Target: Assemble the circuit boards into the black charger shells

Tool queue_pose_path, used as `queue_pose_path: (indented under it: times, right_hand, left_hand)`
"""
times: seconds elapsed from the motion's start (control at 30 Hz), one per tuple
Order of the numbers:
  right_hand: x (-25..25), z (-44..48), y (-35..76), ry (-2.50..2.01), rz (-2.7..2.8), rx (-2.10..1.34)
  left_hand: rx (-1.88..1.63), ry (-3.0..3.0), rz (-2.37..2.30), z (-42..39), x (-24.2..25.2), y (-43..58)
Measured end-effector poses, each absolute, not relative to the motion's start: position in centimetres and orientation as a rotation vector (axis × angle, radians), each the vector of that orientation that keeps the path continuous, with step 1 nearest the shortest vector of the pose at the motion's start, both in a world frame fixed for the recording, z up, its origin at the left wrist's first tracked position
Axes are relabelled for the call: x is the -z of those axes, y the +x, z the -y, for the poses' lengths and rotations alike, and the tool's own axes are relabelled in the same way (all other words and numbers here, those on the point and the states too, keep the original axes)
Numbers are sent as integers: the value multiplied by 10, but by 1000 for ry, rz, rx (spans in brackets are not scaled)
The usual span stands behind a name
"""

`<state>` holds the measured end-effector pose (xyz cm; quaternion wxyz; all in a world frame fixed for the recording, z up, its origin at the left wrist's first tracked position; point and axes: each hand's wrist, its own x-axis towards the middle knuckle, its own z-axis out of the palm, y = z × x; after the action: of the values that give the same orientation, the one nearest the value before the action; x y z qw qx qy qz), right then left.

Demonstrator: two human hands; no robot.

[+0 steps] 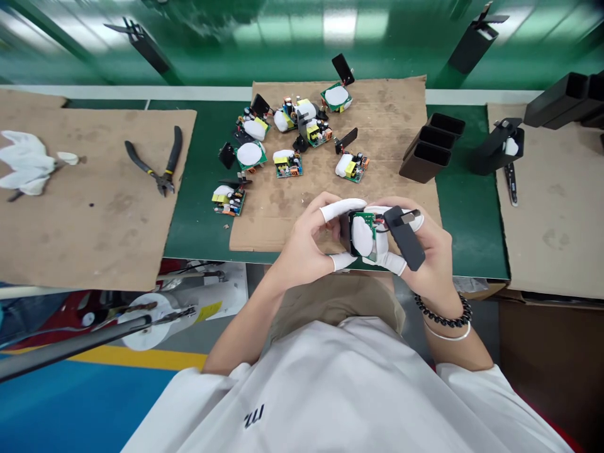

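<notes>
Close to my body, my left hand (304, 242) is closed around a black plastic case (346, 233), with white covers on thumb and forefinger. From the other side my right hand (431, 248), also in white finger covers, grips a green circuit board (369, 219) with a white blob on it. The board is at the mouth of the case; how deep it sits is hidden. A black plug cap (404, 239) with metal prongs hangs from the board by thin wires, over my right fingers.
Several loose circuit boards (352, 167) lie on the cardboard (387, 107) ahead. Empty black cases (427, 162) stand at right, beside a case with a cap (497, 148) and a small black tool (511, 184). Pliers (163, 179) and white gloves (28, 163) lie at left.
</notes>
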<state>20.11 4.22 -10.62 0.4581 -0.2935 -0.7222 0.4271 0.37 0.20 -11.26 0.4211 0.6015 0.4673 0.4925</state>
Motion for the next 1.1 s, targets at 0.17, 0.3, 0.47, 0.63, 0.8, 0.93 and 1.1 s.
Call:
queue_pose_path:
  times: [0.17, 0.3, 0.47, 0.63, 0.8, 0.93, 1.1]
  right_hand:
    - [103, -41, 203, -789, 1845, -1027]
    - [103, -40, 204, -806, 1840, -1034]
    - [110, -42, 202, -745, 1782, -1097]
    - [111, -42, 201, -763, 1785, -1113]
    - [113, -45, 203, -793, 1841, -1138]
    - [119, -49, 203, -810, 1863, -1195]
    - [123, -47, 202, -843, 1836, -1189]
  left_hand:
    - [-1235, 1497, -1133, -3, 116, 3]
    - [-1237, 1477, -1133, -4, 118, 4]
    - [-1247, 1480, -1162, -3, 117, 5]
    - [-1245, 1505, -1156, -2, 119, 3]
    - [-1227, 1453, -1140, -3, 130, 2]
    - [-1234, 1382, -1114, -4, 139, 2]
    - [-1206, 1351, -1138, -5, 142, 3]
